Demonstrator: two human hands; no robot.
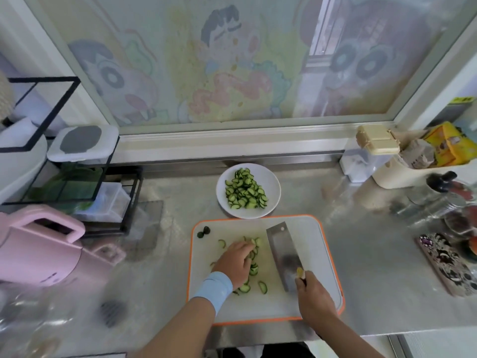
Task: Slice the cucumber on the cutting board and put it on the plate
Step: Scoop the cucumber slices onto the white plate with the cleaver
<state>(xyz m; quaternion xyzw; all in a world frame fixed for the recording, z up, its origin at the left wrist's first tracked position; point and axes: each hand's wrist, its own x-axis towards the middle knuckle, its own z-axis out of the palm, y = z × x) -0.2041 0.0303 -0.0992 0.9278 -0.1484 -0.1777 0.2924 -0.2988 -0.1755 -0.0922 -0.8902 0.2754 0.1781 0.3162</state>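
Observation:
A white cutting board (309, 254) with an orange rim lies in front of me on the steel counter. Loose cucumber slices (254, 268) lie scattered on its left half, and two dark cucumber ends (204, 231) sit at its far left corner. My left hand (236, 262) lies over the slices, fingers curled on a few of them. My right hand (313, 297) grips the handle of a cleaver (282, 251), whose broad blade lies low over the board just right of the slices. Behind the board, a white plate (271, 187) holds a heap of cucumber slices (245, 189).
A pink appliance (38, 249) and a black wire rack (77, 182) with containers stand at the left. At the right are a white bin (402, 174) with packets, glass jars (444, 200) and a patterned phone (449, 262). A window ledge runs behind the plate.

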